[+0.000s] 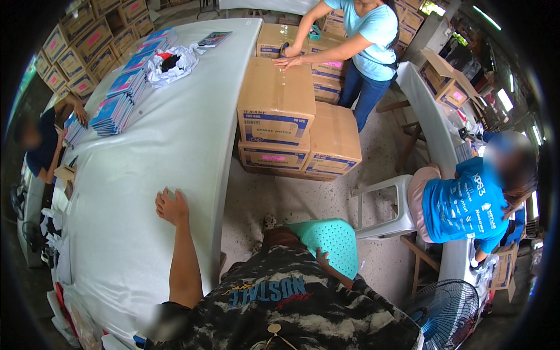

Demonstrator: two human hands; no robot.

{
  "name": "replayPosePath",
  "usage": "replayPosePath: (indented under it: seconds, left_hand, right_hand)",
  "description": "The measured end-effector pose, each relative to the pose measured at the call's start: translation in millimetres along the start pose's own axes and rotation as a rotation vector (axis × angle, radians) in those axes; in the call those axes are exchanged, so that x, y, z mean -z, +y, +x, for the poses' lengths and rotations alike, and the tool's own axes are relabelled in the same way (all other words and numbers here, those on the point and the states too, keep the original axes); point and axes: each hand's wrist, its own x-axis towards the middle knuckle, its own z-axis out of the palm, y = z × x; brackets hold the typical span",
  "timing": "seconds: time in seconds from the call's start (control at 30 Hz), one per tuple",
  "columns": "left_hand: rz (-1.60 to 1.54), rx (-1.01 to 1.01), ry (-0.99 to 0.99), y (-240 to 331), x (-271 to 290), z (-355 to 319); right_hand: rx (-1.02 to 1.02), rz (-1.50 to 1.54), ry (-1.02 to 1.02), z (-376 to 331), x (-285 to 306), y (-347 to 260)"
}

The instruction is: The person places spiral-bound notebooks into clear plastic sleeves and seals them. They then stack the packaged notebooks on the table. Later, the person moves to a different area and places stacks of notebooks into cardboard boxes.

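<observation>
On the white-covered table (151,157) to my left, my left hand (171,207) lies palm down, its fingers a little spread and nothing in them. A turquoise plastic stool (335,242) with a perforated seat stands just right of my legs. My right hand (322,256) is at the near edge of that seat and appears to grip it; my shirt and forearm leave only some fingers showing. Beyond the stool, large taped cardboard boxes (274,96) are stacked beside the table's right edge.
A person in light blue (370,35) works at the boxes with a dark tool. Another sits on a white chair (385,210) at the right table. Stacked notebooks (114,114) and crumpled plastic (172,67) lie on my table; a third person is left. A fan (446,315) stands lower right.
</observation>
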Motion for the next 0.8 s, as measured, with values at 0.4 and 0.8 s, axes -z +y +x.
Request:
replayPosePath:
  seconds: [0.4, 0.8]
  left_hand:
    - [0.008, 0.06, -0.019, -17.3, -1.1, -0.1]
    - [-0.012, -0.031, 0.014, 6.9, -6.2, -4.5]
  right_hand:
    - [0.258, -1.741, 0.317, 83.7, -51.4, 53.3]
    - [0.045, -0.157, 0.162, 52.0, -44.5, 40.9]
